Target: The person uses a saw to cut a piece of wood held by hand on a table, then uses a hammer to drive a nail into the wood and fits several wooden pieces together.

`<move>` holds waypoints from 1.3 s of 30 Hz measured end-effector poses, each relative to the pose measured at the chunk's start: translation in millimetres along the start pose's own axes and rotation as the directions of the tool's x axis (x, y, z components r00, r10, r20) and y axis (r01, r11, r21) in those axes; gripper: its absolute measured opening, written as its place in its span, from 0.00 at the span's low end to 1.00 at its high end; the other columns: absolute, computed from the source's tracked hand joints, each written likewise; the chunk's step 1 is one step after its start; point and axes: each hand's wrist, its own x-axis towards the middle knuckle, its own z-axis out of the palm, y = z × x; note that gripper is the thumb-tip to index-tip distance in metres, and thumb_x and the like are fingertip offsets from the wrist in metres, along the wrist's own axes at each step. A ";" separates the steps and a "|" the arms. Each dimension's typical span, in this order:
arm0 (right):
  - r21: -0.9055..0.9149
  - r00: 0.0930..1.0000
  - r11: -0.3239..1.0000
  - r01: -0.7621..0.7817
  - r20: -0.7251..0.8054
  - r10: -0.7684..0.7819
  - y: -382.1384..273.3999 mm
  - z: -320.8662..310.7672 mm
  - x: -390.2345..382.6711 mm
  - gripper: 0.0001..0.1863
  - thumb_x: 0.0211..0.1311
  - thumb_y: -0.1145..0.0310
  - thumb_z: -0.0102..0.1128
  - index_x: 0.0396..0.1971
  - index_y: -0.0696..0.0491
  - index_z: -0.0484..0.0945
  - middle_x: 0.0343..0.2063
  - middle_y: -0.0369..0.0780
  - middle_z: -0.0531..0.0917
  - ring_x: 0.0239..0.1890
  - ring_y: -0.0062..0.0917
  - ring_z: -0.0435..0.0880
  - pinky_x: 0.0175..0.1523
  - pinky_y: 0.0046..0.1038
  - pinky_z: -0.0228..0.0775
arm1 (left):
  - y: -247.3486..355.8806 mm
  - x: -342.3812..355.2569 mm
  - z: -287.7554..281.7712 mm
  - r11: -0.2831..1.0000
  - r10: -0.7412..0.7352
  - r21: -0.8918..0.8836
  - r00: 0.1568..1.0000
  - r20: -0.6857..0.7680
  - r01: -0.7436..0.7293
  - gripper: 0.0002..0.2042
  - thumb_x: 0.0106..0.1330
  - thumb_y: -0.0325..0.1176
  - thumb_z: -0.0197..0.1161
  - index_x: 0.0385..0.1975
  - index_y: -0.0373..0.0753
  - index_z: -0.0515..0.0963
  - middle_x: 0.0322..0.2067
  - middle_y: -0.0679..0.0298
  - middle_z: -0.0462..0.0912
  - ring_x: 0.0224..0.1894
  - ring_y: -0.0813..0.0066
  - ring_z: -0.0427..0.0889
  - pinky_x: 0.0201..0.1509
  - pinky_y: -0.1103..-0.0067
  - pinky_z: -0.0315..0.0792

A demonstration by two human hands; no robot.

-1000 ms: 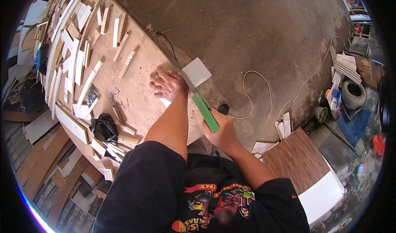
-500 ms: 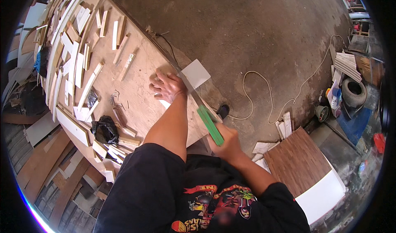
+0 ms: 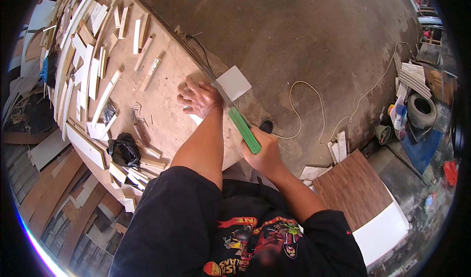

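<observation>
My right hand (image 3: 264, 152) is wrapped round the green handle of a hand saw (image 3: 243, 130). The saw's blade runs up along the table's edge, against a white board (image 3: 234, 87) whose squarish end sticks out past that edge. On the tabletop my left hand (image 3: 200, 98) presses down on this board with its fingers spread. Most of the board is hidden under that hand and forearm; a white corner shows beside the wrist.
Cut wood strips (image 3: 105, 98) litter the left side of the wooden table (image 3: 164, 100), near a black plastic bag (image 3: 123, 151) and loose nails. A pale cable (image 3: 321, 105) snakes over the floor at right. Beyond it are a tire (image 3: 421, 110) and a brown panel (image 3: 351, 191).
My right hand has pushed the saw forward and slightly left along the table's edge. The left hand stays in place on the board.
</observation>
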 end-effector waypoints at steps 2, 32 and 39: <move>0.002 1.000 1.000 0.003 0.008 -0.003 -0.6 1.2 -7.3 0.10 0.53 0.74 0.67 0.26 0.56 0.72 0.21 0.49 0.76 0.26 0.50 0.80 0.31 0.45 0.71 | 0.4 1.1 -5.1 1.000 -0.004 -0.009 1.000 0.017 0.004 0.27 0.72 0.47 0.52 0.71 0.56 0.62 0.73 0.59 0.54 0.74 0.52 0.50 0.67 0.48 0.55; -0.033 1.000 0.999 -0.027 0.014 0.028 -11.7 1.2 1.2 0.10 0.52 0.74 0.68 0.27 0.55 0.73 0.21 0.49 0.78 0.25 0.50 0.81 0.31 0.45 0.72 | 1.2 2.8 -5.9 1.000 0.000 -0.021 0.999 0.035 0.000 0.27 0.71 0.44 0.51 0.71 0.55 0.62 0.73 0.55 0.53 0.73 0.49 0.51 0.67 0.50 0.53; -0.013 1.000 1.000 -0.025 -0.004 0.025 -9.4 -2.0 -3.7 0.10 0.53 0.73 0.68 0.26 0.56 0.72 0.21 0.50 0.77 0.26 0.51 0.81 0.32 0.46 0.72 | 2.1 -1.5 -6.1 1.000 0.006 -0.004 0.999 0.038 -0.006 0.27 0.71 0.44 0.52 0.71 0.56 0.61 0.73 0.57 0.54 0.74 0.49 0.50 0.68 0.49 0.53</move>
